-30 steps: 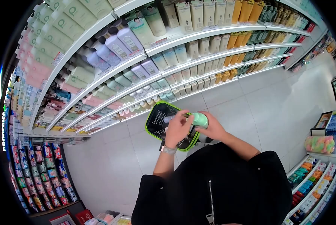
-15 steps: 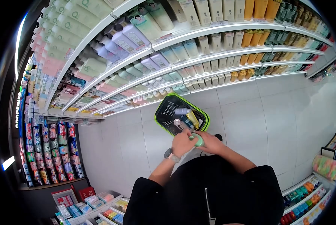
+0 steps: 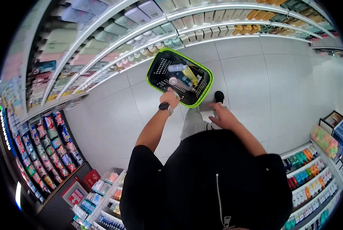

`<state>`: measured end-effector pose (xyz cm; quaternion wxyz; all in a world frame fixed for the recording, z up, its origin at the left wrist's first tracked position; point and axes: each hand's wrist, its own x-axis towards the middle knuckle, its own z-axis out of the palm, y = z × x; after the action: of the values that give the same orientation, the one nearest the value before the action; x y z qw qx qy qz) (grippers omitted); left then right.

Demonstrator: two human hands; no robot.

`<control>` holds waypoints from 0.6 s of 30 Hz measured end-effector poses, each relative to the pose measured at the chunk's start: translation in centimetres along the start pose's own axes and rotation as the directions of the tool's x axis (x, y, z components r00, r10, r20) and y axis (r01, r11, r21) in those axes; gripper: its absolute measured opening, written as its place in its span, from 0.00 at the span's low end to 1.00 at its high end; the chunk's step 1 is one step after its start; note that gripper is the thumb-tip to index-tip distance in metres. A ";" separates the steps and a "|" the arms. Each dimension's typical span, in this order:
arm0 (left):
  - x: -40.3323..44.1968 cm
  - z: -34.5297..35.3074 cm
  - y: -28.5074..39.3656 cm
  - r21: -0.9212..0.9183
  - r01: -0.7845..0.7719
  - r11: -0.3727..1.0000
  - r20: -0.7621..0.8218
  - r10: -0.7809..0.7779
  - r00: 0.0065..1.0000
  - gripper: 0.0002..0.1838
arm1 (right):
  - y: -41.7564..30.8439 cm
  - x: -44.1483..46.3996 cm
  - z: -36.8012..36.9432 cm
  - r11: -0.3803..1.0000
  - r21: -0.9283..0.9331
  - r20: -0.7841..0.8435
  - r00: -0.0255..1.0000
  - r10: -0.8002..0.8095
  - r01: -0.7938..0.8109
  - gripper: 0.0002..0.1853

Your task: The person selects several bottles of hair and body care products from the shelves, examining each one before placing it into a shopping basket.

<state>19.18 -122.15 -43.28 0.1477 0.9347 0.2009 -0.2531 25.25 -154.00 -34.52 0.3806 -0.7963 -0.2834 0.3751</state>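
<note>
My left hand [image 3: 170, 98], with a dark watch on its wrist, is closed at the near rim of a black shopping basket [image 3: 164, 63] with a bright green edge. A bit of a pale green container [image 3: 176, 93] shows past its fingers; the rest is hidden. Inside the basket lie a lavender bottle [image 3: 176, 68], a yellow bottle [image 3: 189, 74], a dark blue bottle [image 3: 183, 79] and a clear bottle with a pale pink cap [image 3: 173, 81]. My right hand [image 3: 225, 117] is apart from the basket, fingers loosely spread and holding nothing.
Shelves [image 3: 217, 23] of bottles and tubes run along the far side. A rack of colourful packets [image 3: 49, 153] stands at left. More shelves [image 3: 307, 180] are at lower right, and boxed goods [image 3: 89, 205] at lower left. My shoe [image 3: 219, 96] is on the tiled floor [image 3: 244, 73].
Both hands were together on the pale green container. My right hand has let go and moved right; my left hand has carried the container to the basket's rim. The view has tilted down.
</note>
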 end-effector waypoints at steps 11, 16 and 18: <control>17.3 15.2 -11.4 -0.151 0.118 0.981 0.099 -0.103 0.990 0.28 | -0.6 -2.9 8.5 0.704 0.394 0.166 0.799 0.578 -0.591 0.26; 19.5 21.8 -7.7 -0.241 0.246 0.939 0.115 -0.224 0.968 0.38 | 0.1 -1.1 10.4 0.655 0.398 0.214 0.759 0.615 -0.643 0.26; 19.8 23.4 -6.4 -0.371 0.215 0.903 0.131 -0.178 0.975 0.35 | 0.3 0.5 10.7 0.653 0.401 0.238 0.761 0.604 -0.643 0.26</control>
<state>22.32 -119.42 -74.30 0.3105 0.8498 0.3324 -0.2664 16.86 -149.57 -39.56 0.3933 -0.7148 0.0888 0.5714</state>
